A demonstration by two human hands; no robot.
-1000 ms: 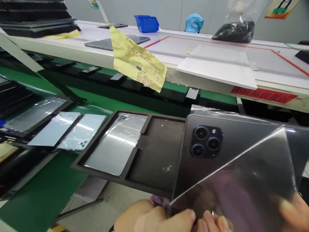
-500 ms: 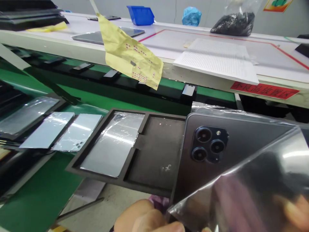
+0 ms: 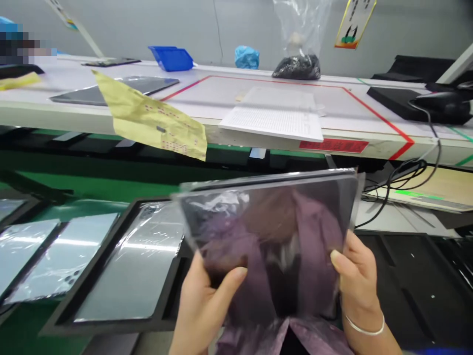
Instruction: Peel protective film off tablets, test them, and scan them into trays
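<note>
A silver tablet (image 3: pixel 125 276) is seen lying in a foam tray (image 3: pixel 111 327) at left. To its right, a film-covered dark tablet (image 3: pixel 277 236) is pinched at its left edge by the left hand (image 3: pixel 207 298) and at its right by the right hand (image 3: pixel 356 273); its long axis is laid between them, neither nearer. Fingers behind are hidden, the far face unseen, the near face obscured by reflections.

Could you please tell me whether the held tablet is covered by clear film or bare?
Covered: clear film sticks out past the side edges of the tablet, held between left hand and right hand.
</note>
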